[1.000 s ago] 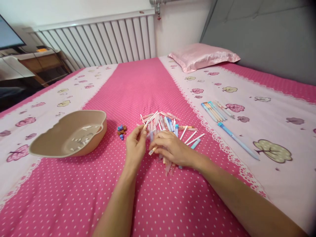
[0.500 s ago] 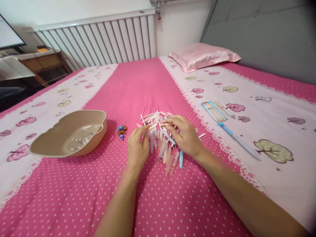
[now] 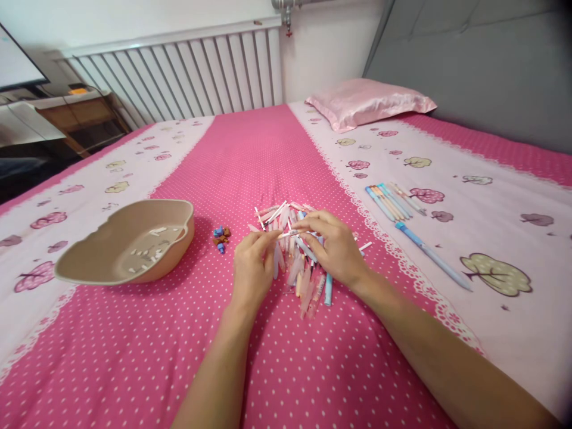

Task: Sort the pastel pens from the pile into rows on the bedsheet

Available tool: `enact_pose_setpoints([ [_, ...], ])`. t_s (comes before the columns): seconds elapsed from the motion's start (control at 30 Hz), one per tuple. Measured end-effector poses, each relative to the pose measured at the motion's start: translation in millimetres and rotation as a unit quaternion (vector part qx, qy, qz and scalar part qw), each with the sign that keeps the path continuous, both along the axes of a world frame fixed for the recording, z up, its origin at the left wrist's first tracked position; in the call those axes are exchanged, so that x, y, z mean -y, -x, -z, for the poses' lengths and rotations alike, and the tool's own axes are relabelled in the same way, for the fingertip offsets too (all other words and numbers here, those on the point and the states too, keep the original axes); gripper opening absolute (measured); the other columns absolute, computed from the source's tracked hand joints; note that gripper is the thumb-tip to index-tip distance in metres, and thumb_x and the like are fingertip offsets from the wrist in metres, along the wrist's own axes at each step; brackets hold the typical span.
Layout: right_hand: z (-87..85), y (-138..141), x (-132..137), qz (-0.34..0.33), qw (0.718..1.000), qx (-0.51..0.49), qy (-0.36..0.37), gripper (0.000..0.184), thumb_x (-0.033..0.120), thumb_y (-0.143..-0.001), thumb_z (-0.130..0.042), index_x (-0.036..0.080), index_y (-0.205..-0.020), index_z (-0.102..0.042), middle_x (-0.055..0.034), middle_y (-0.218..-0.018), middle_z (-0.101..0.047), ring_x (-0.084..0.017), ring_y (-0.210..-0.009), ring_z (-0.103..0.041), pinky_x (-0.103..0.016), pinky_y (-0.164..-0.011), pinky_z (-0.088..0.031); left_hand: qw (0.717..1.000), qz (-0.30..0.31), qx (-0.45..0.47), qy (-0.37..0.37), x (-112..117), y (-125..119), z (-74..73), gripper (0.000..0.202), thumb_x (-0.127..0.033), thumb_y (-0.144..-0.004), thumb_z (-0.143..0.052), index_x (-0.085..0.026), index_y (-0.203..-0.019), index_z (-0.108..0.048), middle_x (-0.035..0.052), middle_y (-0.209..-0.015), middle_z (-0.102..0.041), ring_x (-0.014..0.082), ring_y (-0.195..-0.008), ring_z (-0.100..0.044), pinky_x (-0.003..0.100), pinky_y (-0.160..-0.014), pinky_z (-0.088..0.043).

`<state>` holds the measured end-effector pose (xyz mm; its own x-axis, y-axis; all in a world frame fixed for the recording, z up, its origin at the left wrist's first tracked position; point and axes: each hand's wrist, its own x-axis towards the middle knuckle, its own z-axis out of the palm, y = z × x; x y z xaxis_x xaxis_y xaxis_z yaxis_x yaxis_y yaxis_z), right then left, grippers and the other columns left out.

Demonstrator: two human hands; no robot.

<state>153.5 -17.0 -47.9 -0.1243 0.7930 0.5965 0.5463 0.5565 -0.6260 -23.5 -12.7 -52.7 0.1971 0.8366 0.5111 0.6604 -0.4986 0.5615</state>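
Note:
My left hand (image 3: 250, 265) pinches one end of a slim white pen part (image 3: 290, 234) between thumb and forefinger. The fingers of my right hand (image 3: 334, 245) close on the other end, so the piece bridges both hands; its tips are covered by fingers. Beneath them lies a loose heap of pen parts (image 3: 295, 275): pink and clear barrels, white sticks and a few blue pieces. A blue pen cap or barrel (image 3: 328, 289) rests at the heap's near right edge.
Left of the heap, small blue and brown pieces (image 3: 220, 238) lie beside a beige basin (image 3: 102, 256) with small white bits inside. To the right are a row of several pens (image 3: 388, 201) and a larger blue pen (image 3: 431, 255). A pink pillow (image 3: 369, 102) lies farther back.
My hands have come together over the heap. The two small pieces held apart before now meet end to end as one slim line between my fingers.

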Motion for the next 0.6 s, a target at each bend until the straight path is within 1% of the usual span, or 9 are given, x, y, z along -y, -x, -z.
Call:
enact_pose_setpoints([
  [0.17, 1.0, 1.0, 0.4, -0.011, 1.0, 0.012, -0.001, 0.019, 0.011, -0.087, -0.054, 0.019, -0.098, -0.067, -0.007, -0.095, -0.063, -0.02, -0.094, -0.059, -0.034, -0.084, -0.047, 1.0, 0.009, -0.019, -0.004, -1.0, 1.0, 3.7, 0.029, -0.021, -0.087, -0.047, -0.018, -0.105, -0.07, 0.0089, -0.091, -0.07, 0.021, -0.085, -0.062, 0.032, -0.079, -0.045],
  [0.27, 1.0, 1.2, 0.4, -0.014, 1.0, 0.016, -0.001, 0.02, 0.01, -0.087, -0.054, 0.02, -0.098, -0.068, -0.0066, -0.095, -0.063, -0.02, -0.094, -0.059, -0.035, -0.085, -0.047, 1.0, -0.005, -0.011, 0.002, -0.2, 1.5, 4.5, 0.028, -0.02, -0.084, -0.053, -0.02, -0.107, -0.068, 0.0077, -0.091, -0.071, 0.0214, -0.084, -0.063, 0.033, -0.079, -0.046],
  [0.33, 0.8, 1.0, 0.7, -0.016, 1.0, 0.013, 0.001, 0.021, 0.009, -0.087, -0.054, 0.02, -0.098, -0.068, -0.0064, -0.095, -0.063, -0.02, -0.093, -0.059, -0.034, -0.084, -0.047, 1.0, -0.023, 0.003, 0.019, 0.7, 1.6, 3.9, 0.025, -0.019, -0.081, -0.057, -0.02, -0.103, -0.068, 0.0072, -0.091, -0.071, 0.0218, -0.085, -0.064, 0.033, -0.079, -0.046],
  [0.43, 0.5, 0.7, 0.9, -0.019, 1.0, 0.013, 0.007, 0.021, 0.008, -0.086, -0.055, 0.02, -0.097, -0.069, -0.0068, -0.095, -0.064, -0.02, -0.092, -0.059, -0.034, -0.083, -0.047, 0.998, -0.046, 0.016, 0.041, 1.7, 1.4, 2.1, 0.016, -0.019, -0.078, -0.061, -0.02, -0.091, -0.068, 0.0066, -0.088, -0.071, 0.0226, -0.085, -0.064, 0.033, -0.076, -0.047],
  [0.5, 0.6, 0.6, 0.8, -0.019, 1.0, 0.018, 0.007, 0.02, 0.008, -0.086, -0.056, 0.019, -0.097, -0.069, -0.007, -0.094, -0.064, -0.02, -0.092, -0.059, -0.034, -0.083, -0.047, 0.998, -0.049, 0.019, 0.043, 1.8, 1.2, 1.5, 0.012, -0.02, -0.078, -0.061, -0.019, -0.088, -0.068, 0.0062, -0.086, -0.071, 0.0225, -0.083, -0.064, 0.033, -0.075, -0.048],
  [0.6, 1.4, 0.6, 0.2, -0.018, 0.999, 0.026, 0.005, 0.02, 0.008, -0.086, -0.056, 0.019, -0.097, -0.069, -0.0066, -0.093, -0.065, -0.02, -0.092, -0.059, -0.035, -0.083, -0.047, 0.999, -0.038, 0.021, 0.033, 1.6, 1.1, 2.5, 0.012, -0.022, -0.08, -0.06, -0.018, -0.089, -0.067, 0.0062, -0.087, -0.071, 0.022, -0.084, -0.065, 0.033, -0.076, -0.049],
])
